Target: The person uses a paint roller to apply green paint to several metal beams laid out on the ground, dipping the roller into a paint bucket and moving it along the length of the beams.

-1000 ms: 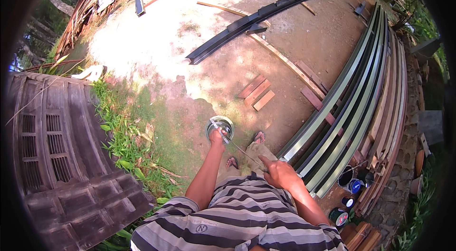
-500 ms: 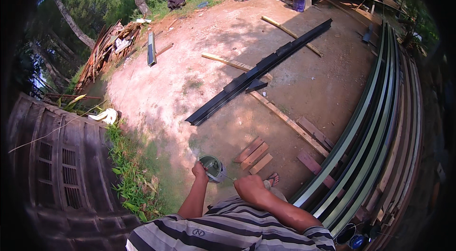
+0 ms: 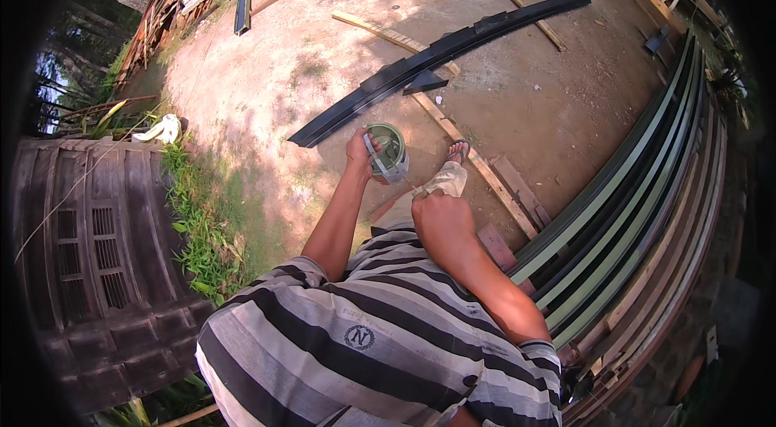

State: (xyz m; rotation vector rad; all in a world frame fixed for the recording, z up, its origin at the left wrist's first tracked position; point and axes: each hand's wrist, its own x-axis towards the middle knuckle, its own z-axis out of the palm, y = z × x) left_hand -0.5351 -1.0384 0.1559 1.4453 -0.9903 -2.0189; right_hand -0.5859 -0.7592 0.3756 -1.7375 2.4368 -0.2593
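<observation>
A: What is the biggest thing out there?

B: The dirt yard (image 3: 267, 96), pale and sunlit. I will place everything from the long black beam (image 3: 436, 63) lying across it.

A: Go on.

B: Right of the beam, well apart, a stack of long green and brown metal strips (image 3: 638, 209) curves along the yard's edge. Left of it and nearer the person stands a dark wooden shuttered panel (image 3: 89, 241), with a strip of grass (image 3: 202, 217) between panel and dirt. Far beyond the beam's left end lies a heap of scrap wood (image 3: 174, 7). A pale plank (image 3: 392, 37) runs under the beam.

A: And the person?

B: Striped shirt (image 3: 364, 346), both bare arms stretched forward. Just this side of the beam, the left hand (image 3: 361, 154) is wrapped round a small green tin (image 3: 390, 151), held up in the air, open top showing.

A: The other hand?

B: The right hand (image 3: 440, 221) sits nearer the body, below the tin, fingers curled. A thin line seems to run from it toward the tin, but I cannot tell whether it pinches anything. A sandalled foot (image 3: 457, 152) shows just right of the tin.
</observation>
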